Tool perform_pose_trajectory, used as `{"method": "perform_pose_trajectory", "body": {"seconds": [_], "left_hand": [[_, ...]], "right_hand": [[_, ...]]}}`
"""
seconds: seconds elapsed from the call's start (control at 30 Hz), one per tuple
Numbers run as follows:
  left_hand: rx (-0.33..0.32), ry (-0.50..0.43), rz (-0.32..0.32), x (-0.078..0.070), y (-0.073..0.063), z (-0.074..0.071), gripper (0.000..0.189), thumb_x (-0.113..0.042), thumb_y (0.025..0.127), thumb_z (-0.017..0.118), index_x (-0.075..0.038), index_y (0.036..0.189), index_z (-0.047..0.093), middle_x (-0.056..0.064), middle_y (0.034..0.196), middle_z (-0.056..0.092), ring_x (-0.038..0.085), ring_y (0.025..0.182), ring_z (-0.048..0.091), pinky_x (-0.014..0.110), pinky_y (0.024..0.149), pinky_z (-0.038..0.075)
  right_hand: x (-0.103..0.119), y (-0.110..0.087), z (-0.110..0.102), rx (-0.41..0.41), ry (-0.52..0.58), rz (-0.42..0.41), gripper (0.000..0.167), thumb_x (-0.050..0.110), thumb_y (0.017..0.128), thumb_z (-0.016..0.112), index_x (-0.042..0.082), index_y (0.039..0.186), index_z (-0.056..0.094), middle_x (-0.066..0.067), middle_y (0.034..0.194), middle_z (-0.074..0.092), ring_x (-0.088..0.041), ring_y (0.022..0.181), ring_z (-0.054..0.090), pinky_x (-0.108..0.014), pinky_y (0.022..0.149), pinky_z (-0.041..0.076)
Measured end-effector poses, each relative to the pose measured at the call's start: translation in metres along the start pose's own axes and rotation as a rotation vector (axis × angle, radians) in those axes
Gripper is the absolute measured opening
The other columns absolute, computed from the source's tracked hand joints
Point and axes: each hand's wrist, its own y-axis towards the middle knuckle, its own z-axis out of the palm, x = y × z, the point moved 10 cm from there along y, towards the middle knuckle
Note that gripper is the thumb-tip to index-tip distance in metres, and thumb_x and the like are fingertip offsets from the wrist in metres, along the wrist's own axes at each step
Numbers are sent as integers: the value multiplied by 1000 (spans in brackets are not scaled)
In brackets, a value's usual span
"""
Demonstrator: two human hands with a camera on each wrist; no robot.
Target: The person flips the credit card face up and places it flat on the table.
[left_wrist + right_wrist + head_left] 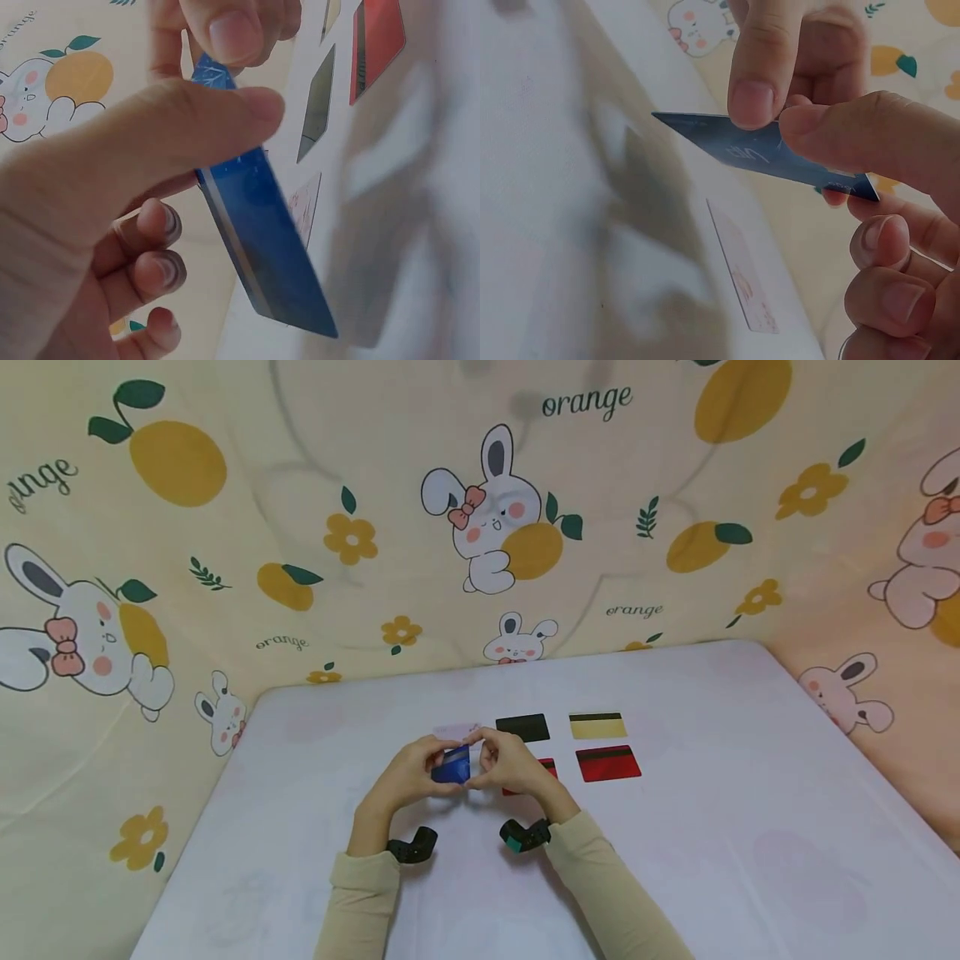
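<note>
A blue bank-style card [452, 767] is held above the table between both hands. My left hand [408, 772] pinches it, its thumb [217, 120] lying across the card's face in the left wrist view. From the other side, my right hand [516, 766] pinches the card too, thumb on the face and fingers behind. Seen in the right wrist view, the blue card [742, 150] is tilted and shows light lettering, with the two thumbs close together on it. A magnetic stripe runs along one long side in the left wrist view.
On the white table [712, 860] lie a pale pinkish card [453, 729], a black card [524, 727], a gold card [597, 727] and a red card [609, 764]. Another red card [551, 767] is partly hidden by the right hand. A patterned cloth [405, 460] hangs behind.
</note>
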Motion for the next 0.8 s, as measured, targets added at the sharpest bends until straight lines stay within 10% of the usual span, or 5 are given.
{"method": "perform_pose_trajectory", "body": {"seconds": [0.8], "left_hand": [[-54, -92, 89, -2, -1, -9, 55, -15, 72, 84, -5, 122, 63, 14, 90, 61, 22, 79, 52, 19, 67, 41]], "right_hand": [[5, 2, -1, 77, 200, -51, 60, 6, 72, 82, 3, 126, 55, -1, 70, 54, -7, 58, 46, -20, 55, 41]]}}
